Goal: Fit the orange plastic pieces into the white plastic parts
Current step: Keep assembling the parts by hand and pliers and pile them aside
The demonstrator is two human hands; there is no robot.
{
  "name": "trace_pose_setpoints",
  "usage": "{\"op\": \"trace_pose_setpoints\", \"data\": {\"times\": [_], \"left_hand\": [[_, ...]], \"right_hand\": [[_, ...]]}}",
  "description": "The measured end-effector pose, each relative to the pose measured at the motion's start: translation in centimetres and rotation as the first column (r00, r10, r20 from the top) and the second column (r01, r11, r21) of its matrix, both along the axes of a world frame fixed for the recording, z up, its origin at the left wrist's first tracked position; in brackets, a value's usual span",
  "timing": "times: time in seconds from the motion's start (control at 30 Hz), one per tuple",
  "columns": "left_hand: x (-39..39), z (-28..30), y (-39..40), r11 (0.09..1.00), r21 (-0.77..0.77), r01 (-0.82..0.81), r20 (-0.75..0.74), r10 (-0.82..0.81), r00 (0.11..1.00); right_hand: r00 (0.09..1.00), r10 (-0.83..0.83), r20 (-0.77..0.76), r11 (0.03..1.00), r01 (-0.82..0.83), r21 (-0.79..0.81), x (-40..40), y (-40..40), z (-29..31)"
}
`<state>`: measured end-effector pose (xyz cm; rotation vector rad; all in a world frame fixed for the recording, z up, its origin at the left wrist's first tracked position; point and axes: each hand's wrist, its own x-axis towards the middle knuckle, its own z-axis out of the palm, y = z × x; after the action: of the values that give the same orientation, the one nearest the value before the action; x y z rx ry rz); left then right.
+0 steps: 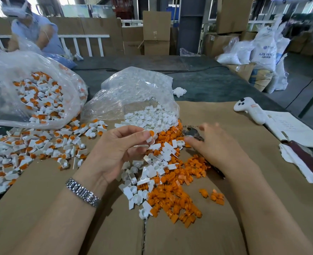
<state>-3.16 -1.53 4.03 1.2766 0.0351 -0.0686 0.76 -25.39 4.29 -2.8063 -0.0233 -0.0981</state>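
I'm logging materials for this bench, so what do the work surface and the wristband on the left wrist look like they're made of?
The work surface looks like plain brown corrugated cardboard: matte, with a seam between two flaps. The wristband looks like polished metal, probably steel: bright glinting links. I can't be certain of either.

- White handheld controller (250, 109) lying on the brown cardboard sheet (216, 227) at right.
- Open notebook (293, 128) just beside the controller.
- Crumpled white cloth (297, 161) near the right edge.
- Stacked cardboard boxes (156, 32) at rear.
- White sacks (264, 50) at rear right, one printed "ABS".
- Second person in blue top (35, 32), rear left.
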Motion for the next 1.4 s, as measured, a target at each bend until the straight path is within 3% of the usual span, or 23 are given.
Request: {"op": "trace_pose_setpoints", "data": {"times": [0.07,0.23,0.47,0.63,0.73,0.97,1.1,1.4], "left_hand": [[0.0,0.1,0.0,1.0,-0.011,0.016,0.007,-0.016,1.0],[0.1,0.0,-0.2,0.999,-0.037,0.028,-0.003,-0.028,1.0],[0.1,0.0,-0.3,0.997,-0.073,-0.002,0.0,0.002,1.0],[0.1,-0.1,-0.3,0.997,-0.077,-0.017,0.039,0.02,0.999],[0.1,-0.1,-0.2,0.997,-0.072,-0.004,0.065,0.009,0.998],[0.0,-0.2,-0.2,0.998,-0.057,-0.021,0.096,0.026,0.995],[0.0,-0.2,-0.3,0.999,-0.028,-0.043,0.112,0.046,0.993],[0.1,-0.5,-0.3,0.997,-0.005,-0.082,0.087,0.082,0.993]], "right_hand": [[0.993,-0.049,-0.11,0.99,0.034,-0.134,0.3,-0.6,-0.5],[0.999,-0.013,-0.052,0.985,0.004,-0.172,0.5,-0.6,-0.7],[0.997,0.025,0.066,0.992,-0.033,0.124,-0.2,-0.8,1.5],[0.924,0.37,-0.098,0.901,-0.331,0.282,-2.3,0.0,3.9],[0.856,0.487,-0.173,0.863,-0.441,0.245,-3.2,1.6,4.5],[0.832,0.522,-0.189,0.848,-0.482,0.218,-3.5,2.8,4.8],[0.836,0.517,-0.181,0.85,-0.477,0.226,-3.5,3.2,4.4],[0.88,0.462,-0.109,0.887,-0.456,0.076,-3.7,4.6,3.6]]}}
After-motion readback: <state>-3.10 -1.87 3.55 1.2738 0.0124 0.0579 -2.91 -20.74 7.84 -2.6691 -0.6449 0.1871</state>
